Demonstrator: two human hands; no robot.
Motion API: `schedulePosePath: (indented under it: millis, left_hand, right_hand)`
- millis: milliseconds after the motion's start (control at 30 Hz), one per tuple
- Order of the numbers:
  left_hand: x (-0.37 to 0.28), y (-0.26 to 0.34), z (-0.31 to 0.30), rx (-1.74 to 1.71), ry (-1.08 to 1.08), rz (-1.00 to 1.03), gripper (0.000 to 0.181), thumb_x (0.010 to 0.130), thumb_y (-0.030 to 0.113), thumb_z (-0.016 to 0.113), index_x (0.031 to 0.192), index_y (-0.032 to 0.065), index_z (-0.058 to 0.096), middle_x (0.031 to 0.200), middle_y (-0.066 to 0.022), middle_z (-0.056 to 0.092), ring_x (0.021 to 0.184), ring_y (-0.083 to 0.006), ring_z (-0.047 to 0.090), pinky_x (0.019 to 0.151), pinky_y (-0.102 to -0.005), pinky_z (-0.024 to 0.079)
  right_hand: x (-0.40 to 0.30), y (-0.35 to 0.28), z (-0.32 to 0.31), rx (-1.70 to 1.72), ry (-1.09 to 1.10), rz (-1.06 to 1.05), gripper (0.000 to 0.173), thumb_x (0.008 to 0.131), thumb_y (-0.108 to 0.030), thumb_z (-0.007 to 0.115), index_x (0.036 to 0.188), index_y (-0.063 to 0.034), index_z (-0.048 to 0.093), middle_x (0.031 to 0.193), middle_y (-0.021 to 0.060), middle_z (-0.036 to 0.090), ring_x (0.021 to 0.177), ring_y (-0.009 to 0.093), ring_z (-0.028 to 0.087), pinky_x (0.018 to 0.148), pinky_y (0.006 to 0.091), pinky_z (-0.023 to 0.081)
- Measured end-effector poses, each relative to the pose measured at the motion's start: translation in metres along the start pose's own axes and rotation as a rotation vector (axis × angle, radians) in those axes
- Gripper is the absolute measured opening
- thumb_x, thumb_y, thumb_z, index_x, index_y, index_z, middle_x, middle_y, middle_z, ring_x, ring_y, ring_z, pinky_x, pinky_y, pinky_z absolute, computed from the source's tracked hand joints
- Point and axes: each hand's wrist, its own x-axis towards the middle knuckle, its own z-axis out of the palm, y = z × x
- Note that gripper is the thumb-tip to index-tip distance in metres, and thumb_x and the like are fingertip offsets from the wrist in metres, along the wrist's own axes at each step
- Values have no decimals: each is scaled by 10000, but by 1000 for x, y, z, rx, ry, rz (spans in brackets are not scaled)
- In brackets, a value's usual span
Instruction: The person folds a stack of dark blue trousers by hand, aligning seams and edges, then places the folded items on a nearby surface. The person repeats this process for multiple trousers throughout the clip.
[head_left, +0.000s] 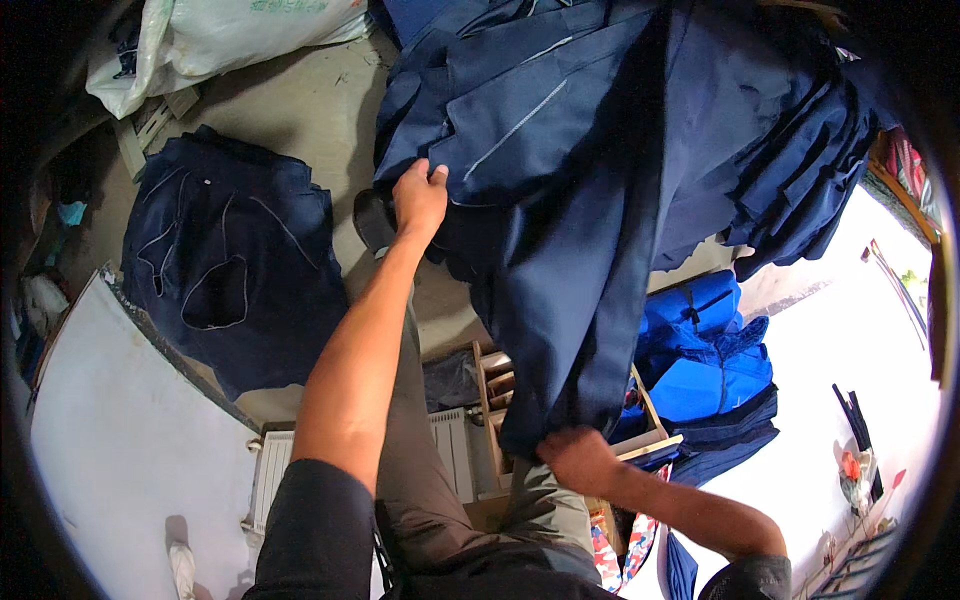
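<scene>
A large navy-blue cloth garment (585, 255), possibly trousers, spreads in front of me, with pale stitched lines on its upper left part. My left hand (421, 199) grips its left edge, thumb and fingers pinched at the cloth. Lower down, my right hand (581, 459) is closed on the bottom end of a long hanging length of the same garment, over my thigh. That hand is slightly blurred, and the cloth hides some of its fingers. Folds hide the garment's full shape.
A stack of navy cloth pieces (232, 262) lies on the floor at left, below a white woven sack (255, 37). More navy garments (810, 165) are heaped at upper right. Bright blue folded bundles (697, 352) and a wooden compartment box (487, 420) are near my legs.
</scene>
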Motion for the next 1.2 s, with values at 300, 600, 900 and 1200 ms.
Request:
schedulePosePath:
  millis: [300, 600, 900, 1200]
  left_hand:
    - [-140, 199, -81, -340, 13, 520, 129, 1035, 163, 674, 1056, 35, 677, 849, -145, 711, 739, -214, 679, 686, -366, 533]
    - [-202, 126, -98, -265, -831, 361, 160, 1011, 95, 630, 1139, 27, 700, 936, -214, 743, 854, -389, 741, 694, -453, 556]
    - [-204, 128, -109, -314, -667, 468, 169, 1038, 195, 656, 1102, 41, 686, 892, -192, 716, 800, -403, 713, 638, -478, 524]
    - [-194, 116, -106, -220, -583, 456, 227, 1064, 245, 642, 997, 29, 656, 742, -205, 616, 637, -360, 649, 571, -425, 462]
  right_hand:
    - [10, -5, -22, -47, -39, -62, 195, 816, -183, 678, 964, -59, 705, 916, 135, 723, 872, 328, 725, 735, 470, 581]
    - [32, 61, -165, 141, 385, -22, 217, 975, -205, 737, 1045, -1, 724, 931, 203, 732, 847, 399, 717, 744, 456, 574]
    - [51, 62, -168, 342, 434, 115, 257, 987, -323, 732, 966, -67, 721, 809, 214, 681, 774, 446, 669, 641, 492, 515]
    - [62, 43, -197, -175, 702, -29, 332, 864, -249, 854, 1089, -44, 723, 1041, 139, 727, 976, 331, 720, 832, 437, 569]
